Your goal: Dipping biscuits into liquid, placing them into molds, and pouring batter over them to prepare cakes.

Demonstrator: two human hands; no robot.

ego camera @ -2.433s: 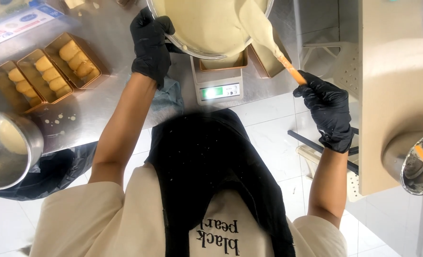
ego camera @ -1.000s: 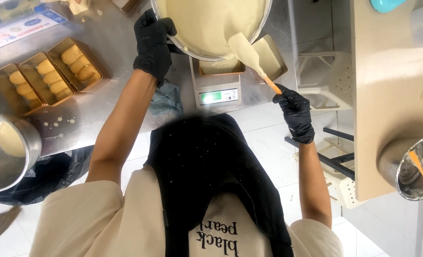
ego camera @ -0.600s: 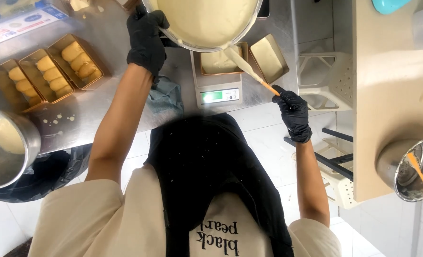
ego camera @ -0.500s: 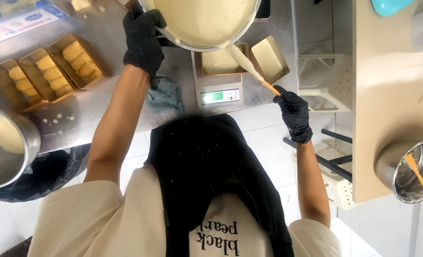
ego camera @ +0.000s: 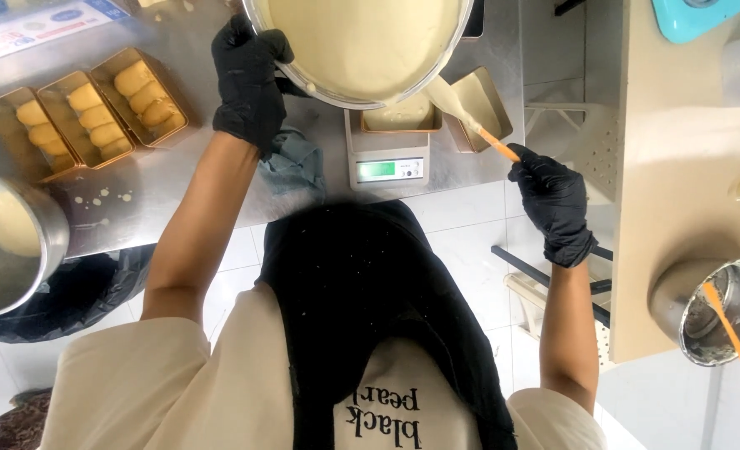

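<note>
batter pours from the big bowl [ego camera: 362, 46] into the pan [ego camera: 399, 117] on the scale [ego camera: 387, 162]. three pans [ego camera: 87, 117] already hold dough; one pan [ego camera: 487, 104] waits. left hand [ego camera: 249, 79] fingers grip the bowl rim, right hand [ego camera: 553, 200] fingers hold the spatula [ego camera: 470, 121].

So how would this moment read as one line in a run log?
left hand: holds tilted steel bowl of pale batter | right hand: holds orange-handled spatula | below: gold loaf tin on white scale

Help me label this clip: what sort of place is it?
Probably a bakery kitchen: a batter bowl tipped over a digital scale, filled loaf tins on a steel counter.
</note>
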